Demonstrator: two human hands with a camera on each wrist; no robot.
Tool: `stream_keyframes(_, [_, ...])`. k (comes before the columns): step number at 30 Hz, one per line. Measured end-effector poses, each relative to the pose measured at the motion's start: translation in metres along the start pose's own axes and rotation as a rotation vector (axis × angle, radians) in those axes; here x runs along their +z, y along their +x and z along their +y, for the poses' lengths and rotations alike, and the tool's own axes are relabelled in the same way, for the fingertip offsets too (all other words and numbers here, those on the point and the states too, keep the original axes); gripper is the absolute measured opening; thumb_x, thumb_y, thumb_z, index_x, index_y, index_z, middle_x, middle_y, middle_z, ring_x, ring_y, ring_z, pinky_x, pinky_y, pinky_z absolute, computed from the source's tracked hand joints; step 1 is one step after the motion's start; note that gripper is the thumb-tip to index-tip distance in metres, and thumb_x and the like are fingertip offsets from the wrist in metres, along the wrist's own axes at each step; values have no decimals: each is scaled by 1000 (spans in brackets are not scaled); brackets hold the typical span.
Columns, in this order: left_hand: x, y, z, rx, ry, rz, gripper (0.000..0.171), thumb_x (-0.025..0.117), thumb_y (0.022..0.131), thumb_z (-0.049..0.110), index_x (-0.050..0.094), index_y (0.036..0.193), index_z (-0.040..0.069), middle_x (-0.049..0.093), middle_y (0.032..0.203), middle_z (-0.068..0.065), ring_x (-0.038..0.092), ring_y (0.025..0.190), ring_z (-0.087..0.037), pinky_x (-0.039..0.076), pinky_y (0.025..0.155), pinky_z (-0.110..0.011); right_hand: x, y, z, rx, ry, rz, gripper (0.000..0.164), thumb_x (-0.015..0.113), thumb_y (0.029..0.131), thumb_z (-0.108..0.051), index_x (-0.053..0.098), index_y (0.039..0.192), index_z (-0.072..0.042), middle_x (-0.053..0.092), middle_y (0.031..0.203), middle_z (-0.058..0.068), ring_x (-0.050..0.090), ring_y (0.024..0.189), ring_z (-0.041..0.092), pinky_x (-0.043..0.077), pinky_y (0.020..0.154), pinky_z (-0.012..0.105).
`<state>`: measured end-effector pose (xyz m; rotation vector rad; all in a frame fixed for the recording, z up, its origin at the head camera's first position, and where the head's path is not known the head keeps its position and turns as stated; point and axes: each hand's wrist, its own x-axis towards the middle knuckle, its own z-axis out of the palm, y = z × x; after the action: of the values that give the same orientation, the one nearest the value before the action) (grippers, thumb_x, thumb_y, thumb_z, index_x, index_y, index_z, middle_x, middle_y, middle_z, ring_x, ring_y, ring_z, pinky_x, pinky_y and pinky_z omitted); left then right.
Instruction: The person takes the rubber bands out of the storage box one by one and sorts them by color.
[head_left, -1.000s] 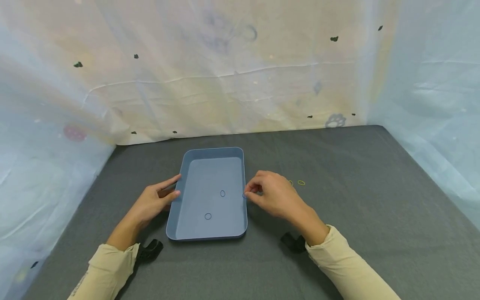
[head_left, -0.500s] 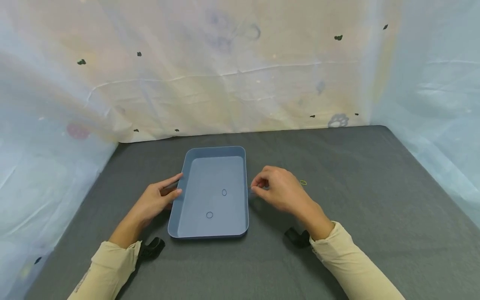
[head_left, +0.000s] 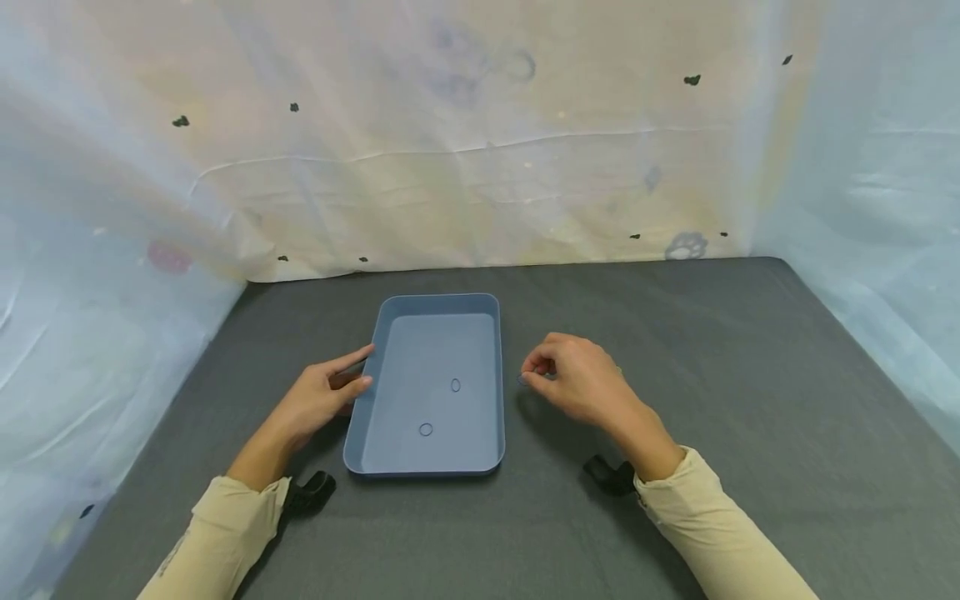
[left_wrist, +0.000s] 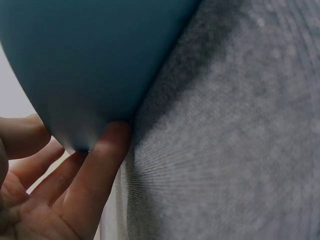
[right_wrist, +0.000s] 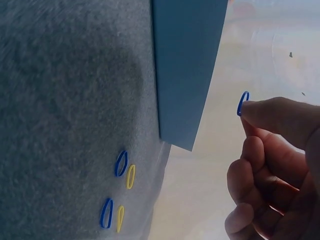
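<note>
My right hand (head_left: 573,375) pinches a small blue rubber band (right_wrist: 243,103) between thumb and forefinger, its other fingers curled in. It hovers just right of the blue-grey tray (head_left: 501,375). Inside the tray lie two thin dark bands, one looped band (head_left: 455,385) near the middle and another band (head_left: 426,430) closer to the front. At the tray's left side, my left hand (head_left: 311,400) rests with fairly straight fingers (left_wrist: 95,175). The left wrist view has the thumb by the rim and a fingertip low against the outer wall.
In the right wrist view, a blue band (right_wrist: 121,163), a second blue band (right_wrist: 106,213), a yellow band (right_wrist: 130,176) and another yellow band (right_wrist: 120,218) lie on the grey cloth (head_left: 645,308). Pale patterned sheets (head_left: 450,208) hang behind and at both sides.
My right hand, with the blue band, has drawn back rightward from the tray's right rim. It now covers most of the yellow bands in the head view. My left hand stays at the tray.
</note>
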<state>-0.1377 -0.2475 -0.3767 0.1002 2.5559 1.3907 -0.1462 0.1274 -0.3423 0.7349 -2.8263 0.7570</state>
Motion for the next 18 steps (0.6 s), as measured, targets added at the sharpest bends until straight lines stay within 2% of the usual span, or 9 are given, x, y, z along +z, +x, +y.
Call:
stream_keyframes(9, [-2,-3,-3,22,-7,-2,63,59,101,31,32,157,25,30,161,-21,42,141,-45,57,94,-50,0,-1,5,-1,-19,7,4,75,89,-24,75,85,-22,64,84,-9,59,77,8,51,72,31])
stream_keyframes(18, [-1,-4,-2,17,-16,-3,63,60,101,30,32,157,25,31,160,-23,43,139,-45,58,92,-48,-4,-4,15,34,-14,-9,5,73,89,-22,75,85,-20,65,85,-7,60,78,9,51,72,32])
